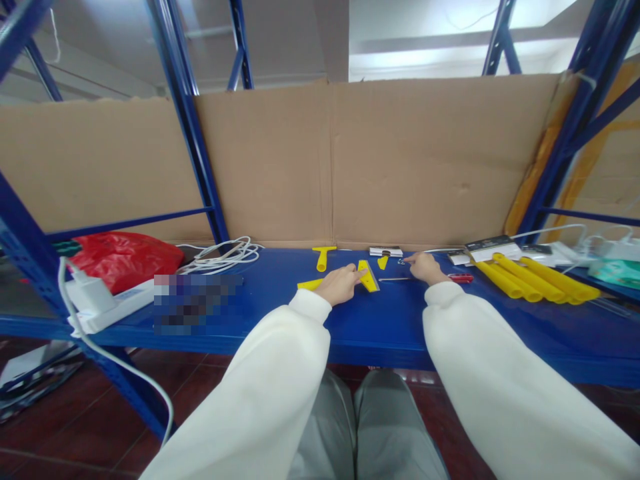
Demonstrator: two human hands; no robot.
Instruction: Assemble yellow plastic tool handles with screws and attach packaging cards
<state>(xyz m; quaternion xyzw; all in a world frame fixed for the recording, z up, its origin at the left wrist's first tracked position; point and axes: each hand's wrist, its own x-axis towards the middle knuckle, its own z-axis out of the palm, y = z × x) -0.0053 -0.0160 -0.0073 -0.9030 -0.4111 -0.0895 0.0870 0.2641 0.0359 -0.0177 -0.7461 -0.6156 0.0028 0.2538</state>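
My left hand (pixel 340 284) is closed around a yellow scraper (pixel 369 279), its wide head with a thin blade edge showing past my fingers and its handle coming out on the left. My right hand (pixel 425 267) rests low over the shelf with its index finger stretched out to a few small metal parts (pixel 401 261), perhaps screws; they are too small to tell. Close by lies a screwdriver (pixel 461 278) with a red handle, its shaft pointing left. Behind are a yellow T-shaped scraper handle (pixel 324 257), a small yellow piece (pixel 383 263) and a pale flat strip (pixel 385 252).
Several yellow scraper handles (pixel 533 280) lie at the right beside black-and-white packages (pixel 493 248). To the left are a white power strip (pixel 117 307), a red plastic bag (pixel 127 260) and coiled white cable (pixel 225 255). Cardboard (pixel 400 160) walls off the blue shelf's (pixel 280 320) back.
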